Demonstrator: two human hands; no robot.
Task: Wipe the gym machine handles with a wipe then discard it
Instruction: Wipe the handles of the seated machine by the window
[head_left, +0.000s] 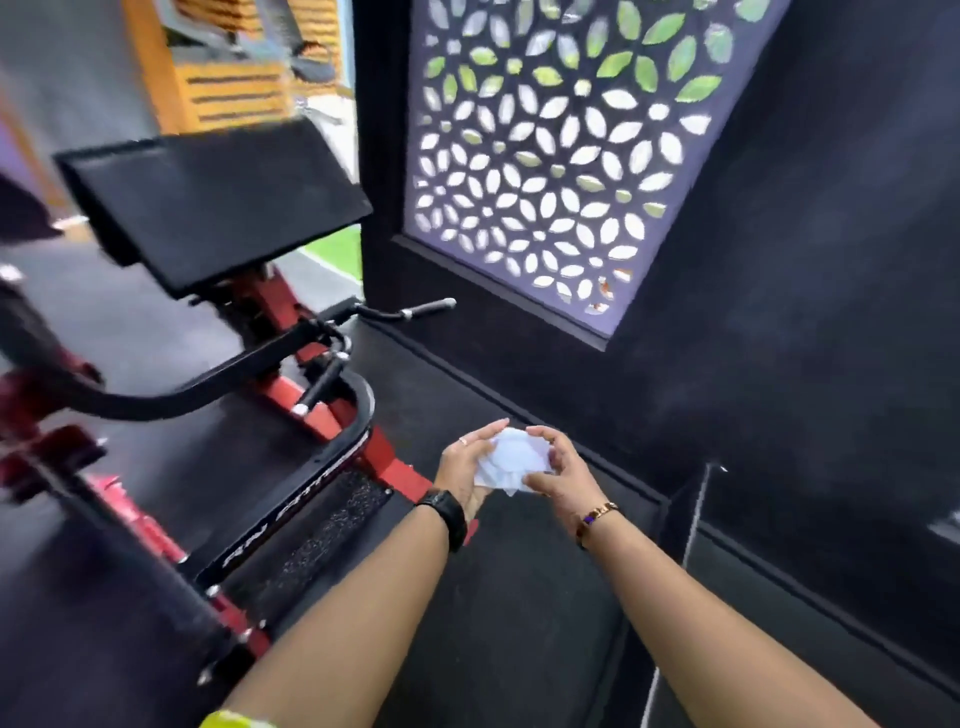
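Observation:
A crumpled white wipe (517, 460) is held between both hands in front of me, above the dark floor. My left hand (467, 465) cups it from the left with fingers curled under it. My right hand (558, 465) grips it from the right, thumb and fingers around its edge. The gym machine stands to the left: a short black handle with a chrome end (319, 387) and a longer handle bar (410, 310) stick out from its red and black frame (332, 415), well left of and beyond my hands.
A black padded rest (213, 202) tops the machine at upper left. A black wall with a patterned cut-out screen (550, 156) rises on the right. A low black step edge (691, 525) runs at lower right. Dark rubber floor (519, 597) lies under my arms.

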